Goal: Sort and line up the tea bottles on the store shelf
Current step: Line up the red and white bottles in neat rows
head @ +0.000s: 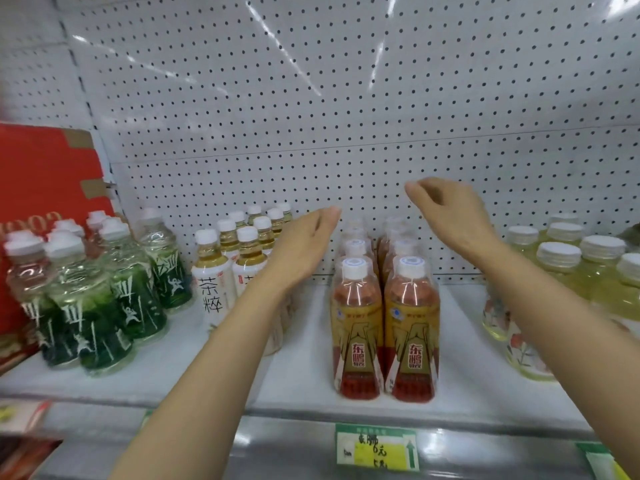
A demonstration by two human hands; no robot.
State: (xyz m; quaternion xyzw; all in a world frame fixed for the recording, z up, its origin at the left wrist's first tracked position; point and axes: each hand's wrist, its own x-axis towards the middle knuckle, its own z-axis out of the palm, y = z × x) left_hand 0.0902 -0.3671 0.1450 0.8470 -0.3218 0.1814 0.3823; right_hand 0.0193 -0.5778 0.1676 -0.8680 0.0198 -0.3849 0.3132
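Two rows of red-and-gold tea bottles (384, 327) stand in the middle of the white shelf (304, 368), running front to back. My left hand (301, 247) hovers open just left of these rows, palm facing them, empty. My right hand (450, 213) is raised above and to the right of the rows, fingers loosely curled, holding nothing. White-labelled yellow tea bottles (225, 268) stand in rows behind my left forearm. Green-labelled bottles (100, 299) are clustered further left. Pale yellow bottles (561, 271) with wide caps fill the right end, partly hidden by my right forearm.
A red carton (45, 188) stands at the far left behind the green bottles. White pegboard (346, 98) backs the shelf. A green price tag (377, 448) hangs on the shelf's front rail. Bare shelf lies between the bottle groups.
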